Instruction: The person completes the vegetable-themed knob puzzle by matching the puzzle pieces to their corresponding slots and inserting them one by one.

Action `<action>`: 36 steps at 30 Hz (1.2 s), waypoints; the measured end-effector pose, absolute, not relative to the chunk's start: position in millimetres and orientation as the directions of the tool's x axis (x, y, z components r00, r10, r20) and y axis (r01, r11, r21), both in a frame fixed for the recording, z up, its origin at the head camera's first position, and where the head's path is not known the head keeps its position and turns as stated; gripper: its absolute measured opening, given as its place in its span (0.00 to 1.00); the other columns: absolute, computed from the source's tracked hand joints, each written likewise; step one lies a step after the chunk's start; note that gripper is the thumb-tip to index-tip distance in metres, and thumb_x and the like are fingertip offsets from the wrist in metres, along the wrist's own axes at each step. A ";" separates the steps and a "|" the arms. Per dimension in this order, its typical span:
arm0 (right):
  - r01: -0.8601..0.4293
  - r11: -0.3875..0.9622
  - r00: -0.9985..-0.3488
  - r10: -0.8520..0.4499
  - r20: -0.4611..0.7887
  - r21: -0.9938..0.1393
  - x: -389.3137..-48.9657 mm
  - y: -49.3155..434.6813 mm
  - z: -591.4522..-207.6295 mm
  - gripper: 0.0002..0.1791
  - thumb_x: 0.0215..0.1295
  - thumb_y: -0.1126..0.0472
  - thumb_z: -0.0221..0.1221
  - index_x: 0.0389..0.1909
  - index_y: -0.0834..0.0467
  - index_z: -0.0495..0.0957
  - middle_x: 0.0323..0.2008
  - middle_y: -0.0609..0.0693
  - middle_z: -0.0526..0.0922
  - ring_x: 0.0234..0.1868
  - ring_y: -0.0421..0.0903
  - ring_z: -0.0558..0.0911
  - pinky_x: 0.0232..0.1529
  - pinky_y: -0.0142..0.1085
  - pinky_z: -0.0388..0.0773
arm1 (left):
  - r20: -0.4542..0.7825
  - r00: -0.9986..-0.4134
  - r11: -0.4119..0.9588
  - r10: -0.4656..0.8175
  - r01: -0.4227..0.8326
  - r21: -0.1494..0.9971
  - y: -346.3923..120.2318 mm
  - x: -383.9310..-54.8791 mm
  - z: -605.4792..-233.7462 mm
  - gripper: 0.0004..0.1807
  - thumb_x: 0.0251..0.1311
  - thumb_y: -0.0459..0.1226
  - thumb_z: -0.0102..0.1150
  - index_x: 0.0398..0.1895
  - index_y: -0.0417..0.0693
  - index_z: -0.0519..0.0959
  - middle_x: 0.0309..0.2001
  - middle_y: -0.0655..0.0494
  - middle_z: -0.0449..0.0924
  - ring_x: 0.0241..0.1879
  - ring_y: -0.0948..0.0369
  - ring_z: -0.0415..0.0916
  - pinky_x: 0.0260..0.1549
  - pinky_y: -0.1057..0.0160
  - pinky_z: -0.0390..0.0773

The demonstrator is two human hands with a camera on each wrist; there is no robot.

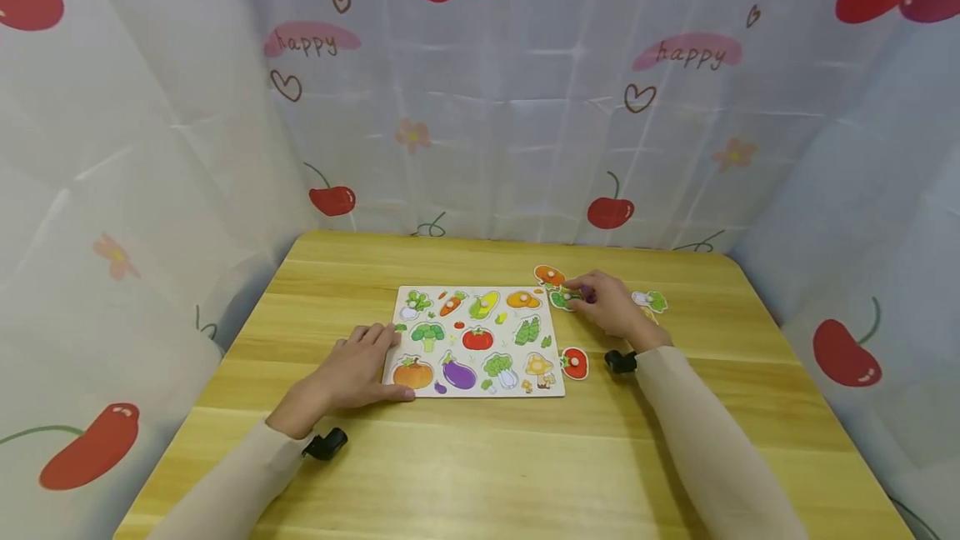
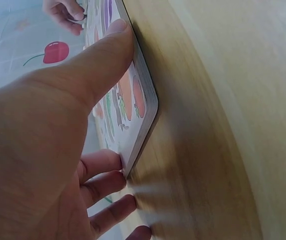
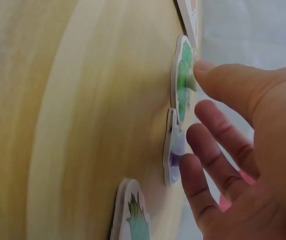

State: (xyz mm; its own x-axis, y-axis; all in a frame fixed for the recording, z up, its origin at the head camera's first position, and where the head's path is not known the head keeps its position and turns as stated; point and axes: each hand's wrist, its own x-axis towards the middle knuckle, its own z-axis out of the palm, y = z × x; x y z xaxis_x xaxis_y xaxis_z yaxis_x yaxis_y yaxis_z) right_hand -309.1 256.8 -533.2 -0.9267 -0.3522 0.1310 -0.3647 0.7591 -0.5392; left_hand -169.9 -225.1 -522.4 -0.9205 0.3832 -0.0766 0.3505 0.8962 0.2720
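A wooden puzzle board [image 1: 468,397] printed with vegetables lies flat on the table. My left hand [image 1: 356,369] rests on its left side, thumb [image 2: 115,37] over the front edge and the other fingers loosely bent at the left edge. Beyond the board's right side, my right hand [image 1: 611,307] reaches over a green vegetable piece [image 3: 184,75] with a knob. The thumb tip is right at the knob, and the fingers are spread apart from the thumb. A purple piece [image 3: 172,167], partly against the green one, lies under the fingertips.
Around the right hand lie an orange pumpkin piece [image 1: 550,275], a red tomato piece [image 1: 575,363] and a leafy green-and-white piece [image 1: 651,300]. Another piece is partly hidden behind the right wrist. A cherry-print curtain [image 1: 487,165] surrounds the wooden table [image 1: 487,457].
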 end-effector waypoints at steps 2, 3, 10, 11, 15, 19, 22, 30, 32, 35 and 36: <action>-0.358 0.764 -0.929 -0.351 0.118 -0.537 -310.1 255.9 -534.7 0.18 0.83 0.59 0.73 0.68 0.57 0.92 0.56 0.59 0.89 0.50 0.53 0.83 0.57 0.49 0.81 | -0.081 -0.920 0.897 0.383 0.350 0.269 -225.0 -169.9 -521.7 0.62 0.64 0.71 0.79 0.86 0.38 0.71 0.84 0.36 0.71 0.81 0.32 0.70 0.70 0.26 0.77; -0.355 0.767 -0.930 -0.350 0.114 -0.535 -310.1 255.4 -535.1 0.17 0.83 0.59 0.73 0.67 0.56 0.93 0.56 0.58 0.90 0.50 0.53 0.83 0.57 0.48 0.81 | -0.084 -0.920 0.898 0.383 0.350 0.267 -225.0 -169.9 -521.4 0.62 0.64 0.72 0.79 0.86 0.38 0.71 0.84 0.36 0.71 0.81 0.32 0.70 0.70 0.26 0.78; -0.358 0.776 -0.930 -0.348 0.121 -0.519 -307.9 249.7 -534.6 0.13 0.81 0.61 0.73 0.61 0.55 0.96 0.50 0.56 0.90 0.46 0.51 0.81 0.53 0.46 0.78 | -0.086 -0.919 0.897 0.384 0.350 0.268 -226.0 -169.1 -522.0 0.62 0.64 0.73 0.78 0.87 0.39 0.71 0.85 0.36 0.71 0.81 0.32 0.70 0.69 0.27 0.78; -0.359 0.777 -0.929 -0.349 0.121 -0.517 -307.8 248.8 -534.9 0.12 0.81 0.61 0.73 0.60 0.55 0.96 0.49 0.56 0.89 0.45 0.50 0.81 0.52 0.45 0.78 | -0.086 -0.920 0.898 0.383 0.349 0.267 -226.5 -168.8 -522.4 0.63 0.64 0.73 0.78 0.87 0.39 0.71 0.85 0.36 0.71 0.80 0.32 0.70 0.69 0.27 0.78; -0.356 0.777 -0.929 -0.352 0.110 -0.519 -308.0 246.5 -536.4 0.10 0.82 0.62 0.72 0.57 0.56 0.96 0.48 0.55 0.89 0.45 0.49 0.81 0.52 0.44 0.78 | -0.089 -0.922 0.901 0.377 0.342 0.266 -228.2 -167.6 -523.5 0.64 0.63 0.74 0.78 0.87 0.38 0.71 0.84 0.37 0.72 0.80 0.33 0.70 0.69 0.27 0.78; -0.351 0.784 -0.932 -0.346 0.108 -0.512 -307.8 247.4 -536.3 0.07 0.82 0.63 0.71 0.54 0.57 0.96 0.48 0.56 0.90 0.47 0.49 0.84 0.55 0.47 0.82 | -0.080 -0.920 0.897 0.385 0.352 0.269 -228.0 -168.1 -523.6 0.64 0.63 0.73 0.79 0.87 0.38 0.70 0.83 0.37 0.72 0.80 0.33 0.71 0.69 0.27 0.78; -0.342 0.790 -0.936 -0.335 0.108 -0.510 -308.1 249.0 -535.2 0.06 0.83 0.63 0.71 0.51 0.57 0.96 0.49 0.56 0.91 0.49 0.50 0.86 0.57 0.51 0.84 | -0.073 -0.916 0.891 0.395 0.363 0.271 -227.1 -169.4 -523.5 0.63 0.64 0.73 0.78 0.87 0.38 0.71 0.83 0.37 0.72 0.80 0.33 0.71 0.68 0.27 0.78; -0.316 0.791 -0.946 -0.303 0.112 -0.525 -305.4 250.3 -531.8 0.05 0.83 0.60 0.72 0.48 0.57 0.94 0.50 0.58 0.89 0.49 0.52 0.86 0.57 0.52 0.84 | -0.071 -0.916 0.894 0.395 0.366 0.258 -227.0 -171.1 -523.8 0.63 0.63 0.73 0.78 0.87 0.38 0.71 0.83 0.37 0.73 0.80 0.33 0.71 0.69 0.28 0.78; -0.318 0.785 -0.947 -0.295 0.129 -0.532 -302.8 250.5 -530.0 0.05 0.82 0.60 0.73 0.47 0.58 0.94 0.51 0.59 0.88 0.50 0.54 0.85 0.58 0.52 0.83 | -0.074 -0.915 0.893 0.397 0.367 0.260 -227.0 -170.8 -523.9 0.64 0.63 0.74 0.77 0.87 0.38 0.71 0.83 0.37 0.73 0.80 0.33 0.71 0.69 0.27 0.78; -0.336 0.772 -0.941 -0.294 0.166 -0.539 -299.5 250.1 -528.2 0.05 0.81 0.61 0.74 0.45 0.58 0.94 0.56 0.61 0.88 0.52 0.56 0.86 0.59 0.54 0.85 | -0.075 -0.915 0.892 0.397 0.366 0.265 -226.9 -169.6 -523.8 0.64 0.64 0.74 0.77 0.87 0.38 0.70 0.83 0.37 0.72 0.80 0.33 0.71 0.69 0.27 0.78; -0.342 0.768 -0.939 -0.294 0.176 -0.541 -298.6 249.9 -527.7 0.04 0.81 0.61 0.74 0.45 0.58 0.94 0.58 0.62 0.89 0.53 0.57 0.87 0.59 0.54 0.85 | -0.074 -0.915 0.892 0.397 0.366 0.266 -227.0 -169.2 -523.6 0.64 0.64 0.74 0.77 0.87 0.38 0.70 0.84 0.37 0.72 0.80 0.33 0.70 0.69 0.27 0.78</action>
State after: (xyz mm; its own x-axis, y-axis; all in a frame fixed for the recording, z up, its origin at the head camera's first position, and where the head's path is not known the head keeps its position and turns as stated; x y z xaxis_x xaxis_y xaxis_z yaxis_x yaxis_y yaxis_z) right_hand -298.6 249.9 -527.7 -0.9395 -0.2937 0.1764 -0.3418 0.7681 -0.5414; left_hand -169.2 -227.0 -523.6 -0.9146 0.3975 -0.0739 0.3661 0.8919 0.2656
